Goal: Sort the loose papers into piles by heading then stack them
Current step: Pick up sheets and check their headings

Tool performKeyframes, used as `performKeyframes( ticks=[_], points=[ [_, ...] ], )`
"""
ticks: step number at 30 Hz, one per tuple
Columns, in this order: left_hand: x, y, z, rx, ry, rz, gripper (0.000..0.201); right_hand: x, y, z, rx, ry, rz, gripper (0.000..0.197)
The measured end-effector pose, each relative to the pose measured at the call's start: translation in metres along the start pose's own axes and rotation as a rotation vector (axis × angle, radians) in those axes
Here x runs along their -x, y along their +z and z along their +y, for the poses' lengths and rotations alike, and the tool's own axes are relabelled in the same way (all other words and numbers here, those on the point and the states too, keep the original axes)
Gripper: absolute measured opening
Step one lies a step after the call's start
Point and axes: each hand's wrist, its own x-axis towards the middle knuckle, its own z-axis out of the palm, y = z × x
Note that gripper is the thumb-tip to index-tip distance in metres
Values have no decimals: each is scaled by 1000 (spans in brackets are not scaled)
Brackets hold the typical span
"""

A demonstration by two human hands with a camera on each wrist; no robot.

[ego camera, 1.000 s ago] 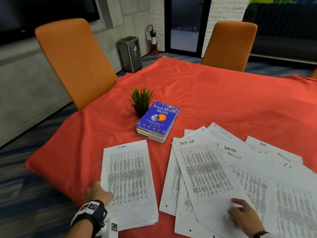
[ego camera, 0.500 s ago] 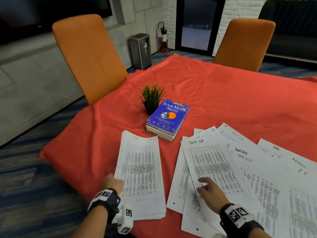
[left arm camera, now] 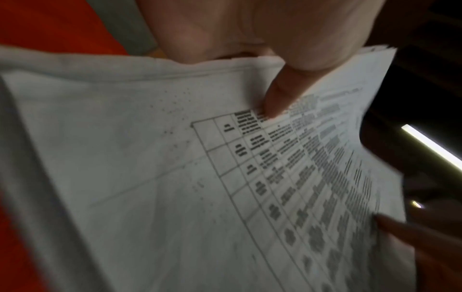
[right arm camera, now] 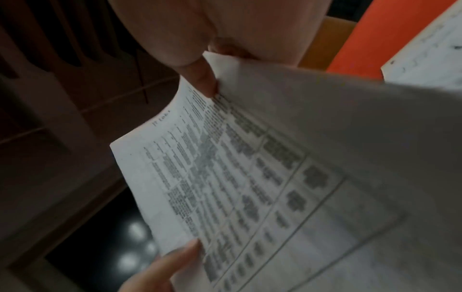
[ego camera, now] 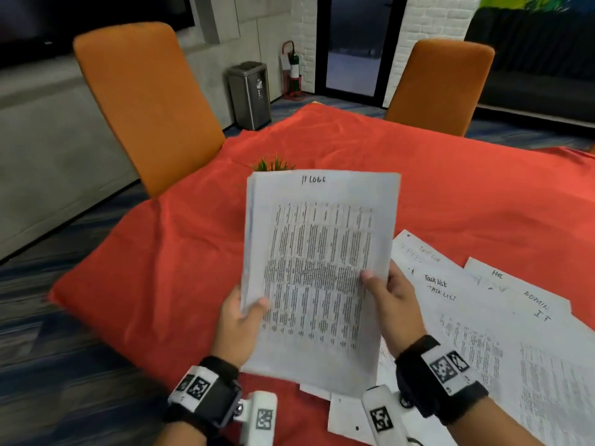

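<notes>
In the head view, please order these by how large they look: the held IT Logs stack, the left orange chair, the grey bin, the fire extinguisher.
1. IT Logs stack, and left orange chair: about alike; the stack is much nearer the camera, so no ranking.
2. Grey bin.
3. Fire extinguisher.

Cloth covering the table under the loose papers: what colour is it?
Plain orange-red cloth, no pattern; the head view shows it best.
</notes>
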Motion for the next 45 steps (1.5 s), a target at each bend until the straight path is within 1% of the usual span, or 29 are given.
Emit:
performKeyframes(
  ticks=[1, 3, 5, 9, 10, 13, 14, 17, 19, 22, 24, 27, 29, 31, 33, 35, 37, 38, 39, 41, 43, 45],
  points=[
    [0, 12, 2, 24, 17, 10, 25, 3, -6, -6, -13, -47, 39, 21],
    [-1, 36, 7, 67, 59, 13, 28, 11, -20, -15, -43, -125, 102, 23],
    [0, 57, 13, 127, 104, -11, 32, 18, -35, -16, -67, -163, 160, 28],
    [4, 84, 10, 194, 89, -10, 38, 27, -53, 8, -22, -106, 217, 35],
    [6, 88, 8, 191, 81, -14, 37, 30, -56, 12, -3, -97, 221, 37],
    [4, 95, 10, 204, 64, -4, 21, 30, -61, 11, 17, -112, 229, 39],
    [2, 96, 12, 220, 63, 10, 21, 30, -61, 8, 2, -120, 224, 38],
    [-2, 102, 17, 230, 81, 37, 31, 28, -58, 5, -23, -133, 227, 36],
    [-1, 104, 22, 245, 87, 45, 38, 28, -54, 3, -38, -157, 259, 37],
    [-1, 102, 22, 300, 113, 43, 54, 31, -54, -4, -62, -246, 312, 30],
    [1, 99, 18, 314, 137, 23, 53, 35, -56, -2, -53, -271, 320, 29],
    [7, 101, 1, 227, 97, -27, 42, 37, -52, 16, 31, -222, 280, 30],
    [11, 104, -9, 161, 69, -46, 34, 36, -50, 30, 44, -175, 279, 31],
    [11, 107, -16, 135, 42, -34, 32, 34, -49, 37, 69, -155, 276, 30],
    [11, 109, -25, 116, -3, -16, 27, 32, -46, 40, 81, -140, 284, 35],
    [9, 110, -31, 114, -11, -21, 24, 30, -44, 38, 55, -126, 301, 31],
    [6, 107, -31, 143, -6, -10, 30, 29, -46, 36, 25, -114, 324, 28],
    [3, 106, -30, 165, -14, 3, 30, 26, -48, 36, 16, -112, 339, 29],
    [0, 105, -29, 182, -17, 2, 27, 25, -49, 37, 20, -112, 347, 30],
    [-1, 107, -25, 178, -11, -16, 22, 23, -51, 40, 50, -105, 342, 30],
    [-1, 110, -21, 165, 2, -26, 24, 20, -51, 44, 58, -90, 344, 27],
    [-1, 108, -21, 131, 14, -17, 29, 17, -52, 46, 56, -79, 341, 31]
  ],
)
